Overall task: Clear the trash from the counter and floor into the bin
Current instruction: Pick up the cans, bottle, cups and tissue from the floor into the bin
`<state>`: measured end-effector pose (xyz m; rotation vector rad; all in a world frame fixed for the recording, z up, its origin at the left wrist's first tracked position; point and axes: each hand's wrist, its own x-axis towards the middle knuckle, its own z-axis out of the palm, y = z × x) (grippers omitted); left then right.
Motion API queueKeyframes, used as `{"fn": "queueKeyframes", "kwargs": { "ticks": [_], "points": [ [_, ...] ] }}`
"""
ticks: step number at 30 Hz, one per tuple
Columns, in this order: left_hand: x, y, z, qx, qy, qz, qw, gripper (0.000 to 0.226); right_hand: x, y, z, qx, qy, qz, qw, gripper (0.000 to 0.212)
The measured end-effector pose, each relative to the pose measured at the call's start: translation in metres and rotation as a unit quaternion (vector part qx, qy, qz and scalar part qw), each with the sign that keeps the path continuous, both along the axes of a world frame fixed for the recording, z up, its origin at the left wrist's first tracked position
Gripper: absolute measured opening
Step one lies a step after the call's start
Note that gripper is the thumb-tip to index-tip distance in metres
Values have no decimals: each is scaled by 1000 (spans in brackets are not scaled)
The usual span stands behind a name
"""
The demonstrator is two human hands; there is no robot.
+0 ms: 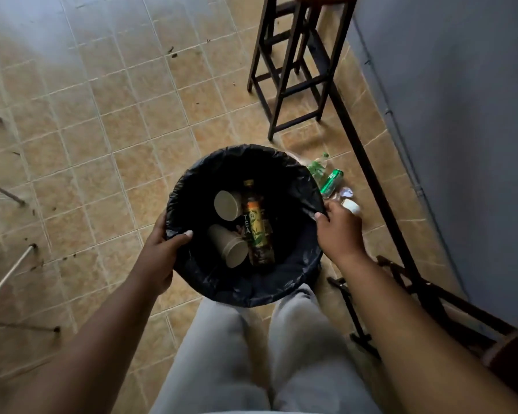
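Fingers [182, 236] of both hands on bin [210, 162] rim

I could not read the crumpled litter [346, 196] beyond the bin [210, 282], too blurred; its rim hid my right hand [340, 231] fingertips; the stool [290, 67] top was cropped.

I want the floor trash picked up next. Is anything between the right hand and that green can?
Nothing visible blocks it. The right hand grips the bin rim, and the green can lies on open floor just beyond it, beside a plastic bottle.
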<state>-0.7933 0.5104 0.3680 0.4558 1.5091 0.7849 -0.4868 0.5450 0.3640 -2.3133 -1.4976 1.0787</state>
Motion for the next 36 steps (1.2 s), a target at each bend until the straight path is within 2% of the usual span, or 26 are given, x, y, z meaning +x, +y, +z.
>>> {"fn": "queueKeyframes", "kwargs": {
  "ticks": [5,12,19,23,29,36],
  "points": [
    [-8,26,-123,-29,15,16,999,51,-9,34,-117,-30,9,4,999,7],
    [-18,93,-291,3,12,30,999,31,-21,114,-284,0,0,48,999,12],
    [-54,161,-424,57,21,-20,998,41,-35,188,-399,29,18,65,997,13],
    [-69,188,-461,88,38,-62,993,44,-36,213,-436,58,27,87,994,15],
    [-78,198,-481,134,63,-53,988,37,-39,226,-452,94,68,120,986,9],
    [-83,183,-482,111,35,-31,993,35,-40,210,-452,118,71,155,978,12]
  ]
}}
